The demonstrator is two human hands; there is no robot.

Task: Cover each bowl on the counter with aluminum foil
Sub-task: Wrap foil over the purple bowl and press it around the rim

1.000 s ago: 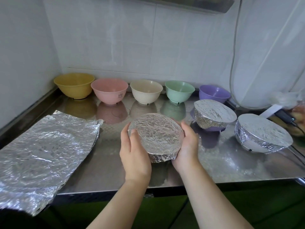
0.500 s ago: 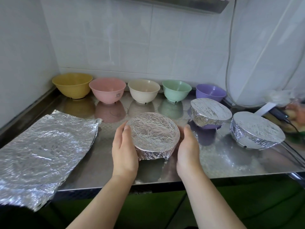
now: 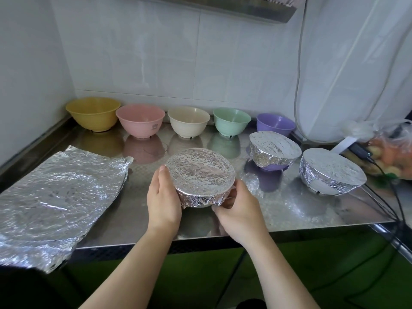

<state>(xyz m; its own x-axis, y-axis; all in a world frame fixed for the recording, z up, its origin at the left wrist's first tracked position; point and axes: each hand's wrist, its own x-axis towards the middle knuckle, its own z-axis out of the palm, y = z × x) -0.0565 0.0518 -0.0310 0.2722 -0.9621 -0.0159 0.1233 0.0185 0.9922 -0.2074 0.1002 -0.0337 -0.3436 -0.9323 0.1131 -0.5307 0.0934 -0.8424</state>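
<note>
We cup the foil-covered bowl [image 3: 200, 176] at the counter [image 3: 289, 210] front edge: left hand [image 3: 163, 197] flat against its side, right hand [image 3: 239, 208] pinching the foil skirt. Foil is thin and tears easily; grip at the rim. The bowl's colour and contents are hidden.

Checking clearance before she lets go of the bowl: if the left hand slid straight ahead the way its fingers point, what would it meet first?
Probably the pink bowl in the back row. The left hand points up the foil-covered bowl it is pressing, across bare counter; depth is hard to judge, so it might pass between pink and cream bowl.
</note>
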